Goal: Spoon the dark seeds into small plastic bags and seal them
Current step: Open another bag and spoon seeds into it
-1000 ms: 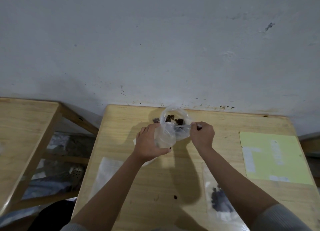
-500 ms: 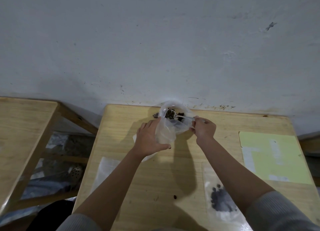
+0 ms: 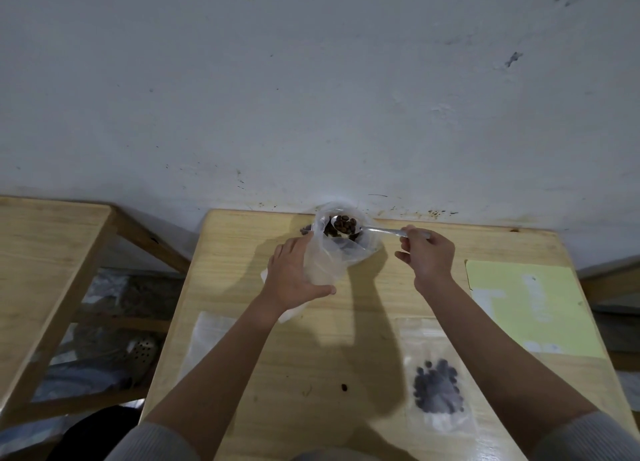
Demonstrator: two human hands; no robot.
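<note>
A clear container of dark seeds [image 3: 360, 242] stands at the far edge of the wooden table [image 3: 242, 252], against the wall. My right hand [image 3: 427, 254] grips the handle of a metal spoon [image 3: 377, 231] whose bowl, heaped with seeds, is lifted above the container. To its left my left hand [image 3: 294, 277] holds a small clear plastic bag [image 3: 322, 256] upright, its mouth beside the spoon's bowl.
A filled small bag of seeds [image 3: 438, 389] lies flat at the near right, an empty bag [image 3: 207, 336] at the near left. One loose seed [image 3: 344, 387] lies near the middle. A yellow-green sheet [image 3: 533, 304] covers the right side. Another table [image 3: 45, 252] stands to the left.
My right hand has drawn back to the right and lifted the spoon, now loaded with seeds, out of the container. My left hand keeps holding the bag in about the same place.
</note>
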